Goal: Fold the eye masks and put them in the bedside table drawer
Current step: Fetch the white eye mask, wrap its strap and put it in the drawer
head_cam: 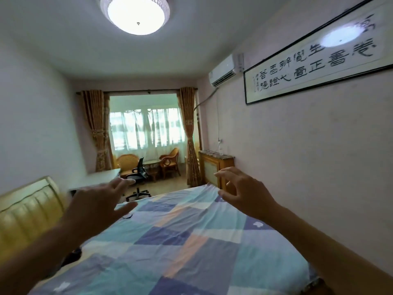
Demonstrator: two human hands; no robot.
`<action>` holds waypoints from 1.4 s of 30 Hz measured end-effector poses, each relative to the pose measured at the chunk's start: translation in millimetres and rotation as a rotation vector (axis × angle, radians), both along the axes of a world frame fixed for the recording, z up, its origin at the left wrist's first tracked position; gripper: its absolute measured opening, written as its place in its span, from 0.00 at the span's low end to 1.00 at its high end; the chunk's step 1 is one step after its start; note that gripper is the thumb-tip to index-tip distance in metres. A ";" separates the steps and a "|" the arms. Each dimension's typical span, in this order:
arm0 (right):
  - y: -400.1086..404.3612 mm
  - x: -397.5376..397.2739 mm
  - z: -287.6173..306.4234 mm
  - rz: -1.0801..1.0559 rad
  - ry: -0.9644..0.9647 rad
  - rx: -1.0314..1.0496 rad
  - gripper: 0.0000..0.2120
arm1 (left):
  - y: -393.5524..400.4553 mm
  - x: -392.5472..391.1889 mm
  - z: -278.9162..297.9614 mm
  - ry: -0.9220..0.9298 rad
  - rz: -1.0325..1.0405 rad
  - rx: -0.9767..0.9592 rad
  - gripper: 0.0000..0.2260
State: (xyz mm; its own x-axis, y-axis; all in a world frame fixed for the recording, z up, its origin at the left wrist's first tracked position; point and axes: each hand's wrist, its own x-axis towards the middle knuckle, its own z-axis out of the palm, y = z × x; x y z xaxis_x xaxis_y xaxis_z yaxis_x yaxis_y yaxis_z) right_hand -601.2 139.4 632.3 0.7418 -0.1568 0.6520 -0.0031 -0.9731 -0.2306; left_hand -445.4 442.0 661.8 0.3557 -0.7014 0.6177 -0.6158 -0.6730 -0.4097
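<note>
Both my hands are raised over a bed covered by a blue, white and peach patchwork sheet (180,241). My left hand (97,203) has its fingers spread and holds nothing. My right hand (244,192) is also open, fingers curled loosely, empty. A small dark-edged item (127,216), partly hidden under my left thumb, lies on the sheet; I cannot tell whether it is an eye mask. No bedside table drawer shows.
A padded yellow headboard (27,209) runs along the left. Beyond the bed stand a white desk (102,179), a black office chair (138,177) and a wooden radiator cabinet (214,167) by the right wall. Curtains frame a balcony with wicker chairs.
</note>
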 end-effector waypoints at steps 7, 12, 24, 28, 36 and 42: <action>-132.6 -134.6 -8.4 -0.257 0.056 -0.017 0.21 | -183.9 -63.2 -15.9 0.030 -0.179 0.023 0.29; -209.2 -175.0 -4.2 -0.350 0.047 -0.033 0.20 | -294.5 -78.3 -11.5 0.034 -0.270 0.025 0.31; -402.2 -145.5 22.2 -0.475 0.047 -0.158 0.22 | -540.2 -40.7 -8.5 0.068 -0.261 0.023 0.30; -482.9 -162.9 19.2 -0.539 0.077 -0.148 0.22 | -643.8 -54.8 -9.2 0.084 -0.326 0.025 0.32; -689.6 -192.7 12.7 -0.544 0.117 -0.064 0.20 | -865.4 -91.1 -24.3 0.174 -0.466 -0.087 0.29; -839.2 -170.9 29.8 -0.415 0.145 -0.033 0.20 | -991.7 -94.0 -17.6 0.203 -0.436 -0.119 0.30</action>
State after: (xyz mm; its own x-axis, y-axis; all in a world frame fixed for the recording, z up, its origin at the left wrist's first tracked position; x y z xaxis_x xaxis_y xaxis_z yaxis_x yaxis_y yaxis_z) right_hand -772.1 -699.8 662.0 0.7044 -0.4419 0.5555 -0.4255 -0.8893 -0.1677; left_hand -539.4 -549.7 644.2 0.1661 -0.7403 0.6514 -0.9099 -0.3697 -0.1881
